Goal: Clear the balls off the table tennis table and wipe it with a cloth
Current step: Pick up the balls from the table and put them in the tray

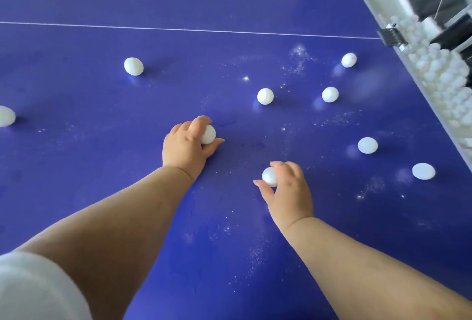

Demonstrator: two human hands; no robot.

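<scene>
Bare forearms; a short white sleeve [30,289] covers the left upper arm

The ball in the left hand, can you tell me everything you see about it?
The ball is small, round, plain white and matte, like smooth plastic, with no marking visible. The left hand grips it, fingers curled over its top and the thumb beneath, so only its right side shows. It sits low against the blue table, among dusty white specks; whether it has left the surface cannot be told.

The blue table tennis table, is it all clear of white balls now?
No, the blue table tennis table has loose white balls lying on it, and both hands grip one each.
</scene>
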